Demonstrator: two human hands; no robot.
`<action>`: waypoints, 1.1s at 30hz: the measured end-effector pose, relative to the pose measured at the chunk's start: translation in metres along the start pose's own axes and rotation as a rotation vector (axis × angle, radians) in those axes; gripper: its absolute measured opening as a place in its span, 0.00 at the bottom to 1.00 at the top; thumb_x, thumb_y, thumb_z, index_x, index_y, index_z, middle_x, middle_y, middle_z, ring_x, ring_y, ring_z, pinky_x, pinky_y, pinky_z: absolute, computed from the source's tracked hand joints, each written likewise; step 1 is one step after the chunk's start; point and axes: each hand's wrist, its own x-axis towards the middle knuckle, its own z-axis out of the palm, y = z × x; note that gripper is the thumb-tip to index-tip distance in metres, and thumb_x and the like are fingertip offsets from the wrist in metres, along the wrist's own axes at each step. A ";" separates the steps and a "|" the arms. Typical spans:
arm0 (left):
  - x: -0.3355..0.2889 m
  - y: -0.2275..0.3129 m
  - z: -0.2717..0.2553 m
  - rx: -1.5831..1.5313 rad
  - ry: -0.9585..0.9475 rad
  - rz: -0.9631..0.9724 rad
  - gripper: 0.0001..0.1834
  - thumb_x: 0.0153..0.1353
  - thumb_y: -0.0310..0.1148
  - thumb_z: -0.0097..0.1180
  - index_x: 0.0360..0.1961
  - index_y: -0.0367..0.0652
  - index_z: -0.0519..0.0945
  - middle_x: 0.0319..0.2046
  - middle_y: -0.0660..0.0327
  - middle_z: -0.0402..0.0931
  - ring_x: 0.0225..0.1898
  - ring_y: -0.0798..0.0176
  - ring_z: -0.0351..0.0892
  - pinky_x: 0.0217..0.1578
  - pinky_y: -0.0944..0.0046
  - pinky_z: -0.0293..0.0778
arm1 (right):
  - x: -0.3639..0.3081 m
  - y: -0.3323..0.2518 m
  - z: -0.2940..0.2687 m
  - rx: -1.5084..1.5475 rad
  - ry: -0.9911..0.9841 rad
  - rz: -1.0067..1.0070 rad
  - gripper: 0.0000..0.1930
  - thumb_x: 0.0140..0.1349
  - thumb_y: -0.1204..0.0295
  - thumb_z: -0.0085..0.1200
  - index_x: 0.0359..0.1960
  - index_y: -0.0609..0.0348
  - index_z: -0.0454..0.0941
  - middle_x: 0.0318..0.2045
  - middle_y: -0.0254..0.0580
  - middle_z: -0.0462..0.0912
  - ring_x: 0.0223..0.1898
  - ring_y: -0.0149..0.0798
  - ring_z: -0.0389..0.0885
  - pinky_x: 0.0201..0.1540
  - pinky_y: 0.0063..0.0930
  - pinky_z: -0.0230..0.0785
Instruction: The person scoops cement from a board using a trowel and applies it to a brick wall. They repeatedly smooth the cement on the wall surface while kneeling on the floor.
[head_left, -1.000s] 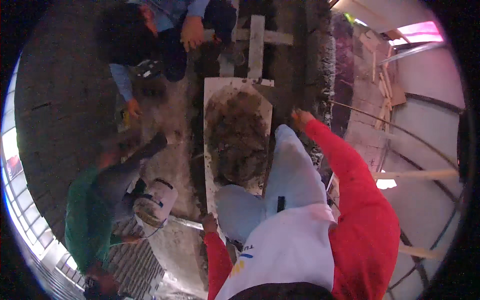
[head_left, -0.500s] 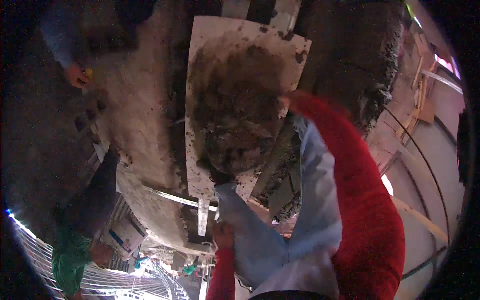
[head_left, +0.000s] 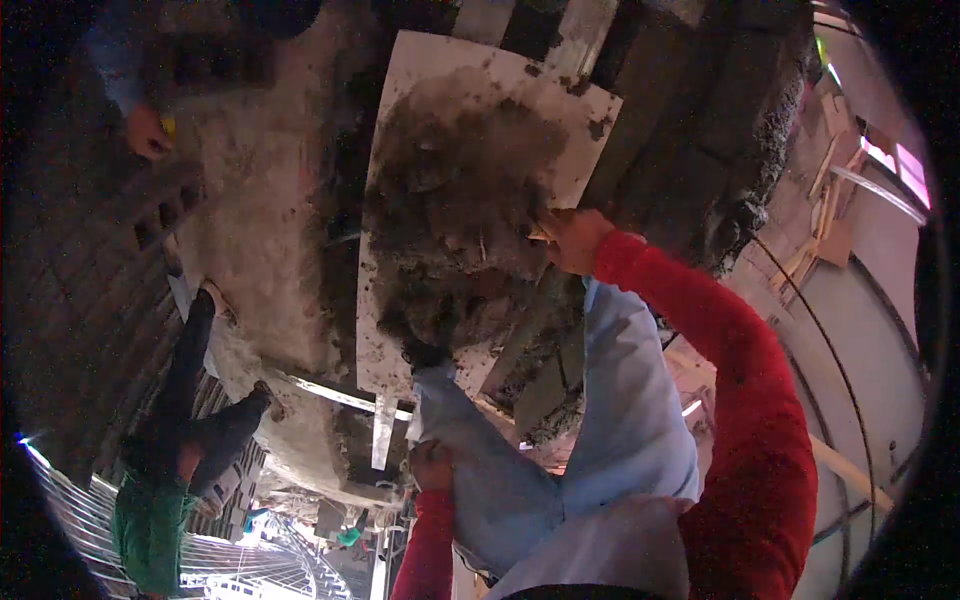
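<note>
My right hand [head_left: 578, 242], in a red sleeve, is closed round the pale handle of what looks like a trowel [head_left: 541, 236]. Its blade cannot be told apart from the dark mortar. That wet mortar [head_left: 470, 190] lies heaped on a pale board [head_left: 376, 345], whose right edge runs beneath my right hand. Lower down, my left hand [head_left: 432, 466] rests on my left trouser leg near the knee, its fingers laid over the cloth. Nothing shows in it, though the light there is dim.
Hollow blocks [head_left: 170, 215] stand at the left, beside a concrete strip [head_left: 265, 200]. Another person's hand [head_left: 148, 133] is at the upper left; a person in green [head_left: 150, 525] is at the lower left. A rough mortar edge [head_left: 765, 150] and a dark cable [head_left: 825, 335] lie to the right.
My right hand has come down and inward from the board's right edge, and the pale handle now shows. My left hand stays on my leg. At the left, the person in green has shifted.
</note>
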 end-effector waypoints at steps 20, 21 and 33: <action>0.006 0.026 0.003 0.138 -0.137 0.059 0.14 0.45 0.39 0.61 0.33 0.43 0.80 0.34 0.56 0.77 0.39 0.52 0.74 0.44 0.55 0.68 | 0.030 0.147 0.070 0.278 -0.161 0.394 0.21 0.53 0.71 0.45 0.52 0.51 0.72 0.39 0.51 0.77 0.39 0.52 0.78 0.41 0.44 0.70; 0.005 0.017 0.009 0.074 -0.163 0.062 0.13 0.46 0.38 0.61 0.31 0.42 0.81 0.33 0.55 0.78 0.38 0.51 0.75 0.43 0.54 0.70 | 0.062 0.115 0.080 0.320 -0.198 0.306 0.22 0.52 0.72 0.45 0.52 0.51 0.72 0.38 0.52 0.78 0.39 0.52 0.78 0.41 0.44 0.70; 0.020 0.066 0.005 0.242 -0.155 0.026 0.13 0.41 0.34 0.61 0.30 0.42 0.82 0.32 0.53 0.79 0.34 0.51 0.78 0.37 0.54 0.74 | 0.083 0.067 0.112 0.214 0.066 -0.163 0.16 0.52 0.66 0.46 0.41 0.56 0.76 0.35 0.53 0.78 0.37 0.51 0.79 0.39 0.41 0.70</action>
